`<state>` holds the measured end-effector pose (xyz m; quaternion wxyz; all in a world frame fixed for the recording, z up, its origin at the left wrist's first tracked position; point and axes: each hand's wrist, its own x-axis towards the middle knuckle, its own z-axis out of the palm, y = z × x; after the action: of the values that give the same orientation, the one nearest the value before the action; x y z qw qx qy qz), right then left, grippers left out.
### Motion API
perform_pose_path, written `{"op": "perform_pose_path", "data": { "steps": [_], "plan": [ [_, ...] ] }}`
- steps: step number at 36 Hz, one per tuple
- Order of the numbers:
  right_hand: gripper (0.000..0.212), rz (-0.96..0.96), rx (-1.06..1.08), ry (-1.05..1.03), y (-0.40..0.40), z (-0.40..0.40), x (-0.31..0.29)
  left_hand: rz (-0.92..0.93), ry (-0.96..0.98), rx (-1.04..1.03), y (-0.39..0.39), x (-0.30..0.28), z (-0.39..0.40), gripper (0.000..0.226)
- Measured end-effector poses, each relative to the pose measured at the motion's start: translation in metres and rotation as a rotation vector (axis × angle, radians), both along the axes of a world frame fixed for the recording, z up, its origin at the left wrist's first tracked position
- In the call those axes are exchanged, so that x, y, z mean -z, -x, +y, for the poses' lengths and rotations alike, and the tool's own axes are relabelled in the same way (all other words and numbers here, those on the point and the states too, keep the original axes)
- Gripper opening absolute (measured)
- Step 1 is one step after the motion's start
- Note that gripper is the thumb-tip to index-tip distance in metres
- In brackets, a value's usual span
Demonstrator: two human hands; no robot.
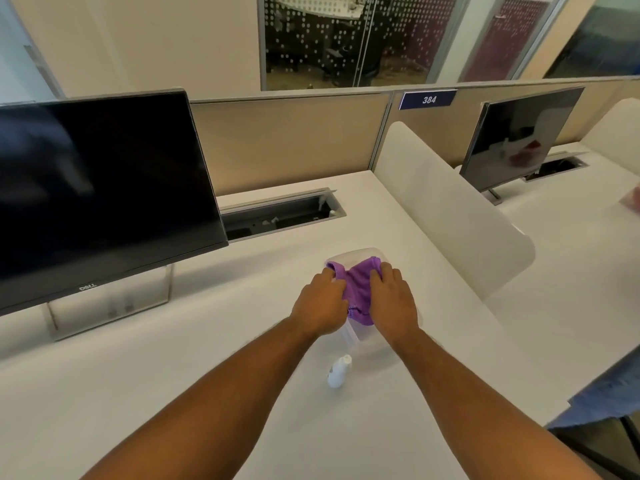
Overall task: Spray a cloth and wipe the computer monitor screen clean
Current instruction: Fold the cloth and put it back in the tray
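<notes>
A purple cloth [358,289] lies bunched in a clear plastic container [356,252] on the white desk. My left hand [322,303] grips the cloth's left side and my right hand [393,299] grips its right side, both over the container. A small white spray bottle [339,370] lies on its side on the desk just in front of the container, between my forearms. The dark computer monitor [100,195] stands at the left on a silver stand, its screen off.
An open cable tray [284,213] is sunk into the desk behind the container. A white divider panel [450,209] stands to the right, with a second monitor [519,136] beyond it. A person's blue sleeve [609,393] shows at the right edge.
</notes>
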<state>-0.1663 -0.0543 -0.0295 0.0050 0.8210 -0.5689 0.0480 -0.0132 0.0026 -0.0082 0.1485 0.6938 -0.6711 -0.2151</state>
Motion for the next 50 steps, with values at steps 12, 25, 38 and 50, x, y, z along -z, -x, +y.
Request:
{"op": "perform_pose_path", "data": {
  "steps": [12, 25, 38, 50],
  "plan": [
    [0.049, -0.377, 0.110, -0.171, 0.005, 0.016, -0.016, -0.130, 0.013, 0.067, -0.012, 0.026, 0.011, 0.064],
    [0.029, -0.957, 0.014, 0.020, -0.006, 0.161, -0.007, -0.134, 0.108, 0.478, -0.019, 0.045, 0.049, 0.092],
    [0.036, -0.817, 0.251, -0.174, -0.025, 0.186, 0.023, -0.210, 0.032, 0.526, -0.014, 0.035, 0.057, 0.087],
    [0.033, -1.014, 0.194, 0.133, 0.004, 0.160, -0.022, -0.215, 0.008, 0.488, -0.009, 0.034, 0.057, 0.096]
  ]
}}
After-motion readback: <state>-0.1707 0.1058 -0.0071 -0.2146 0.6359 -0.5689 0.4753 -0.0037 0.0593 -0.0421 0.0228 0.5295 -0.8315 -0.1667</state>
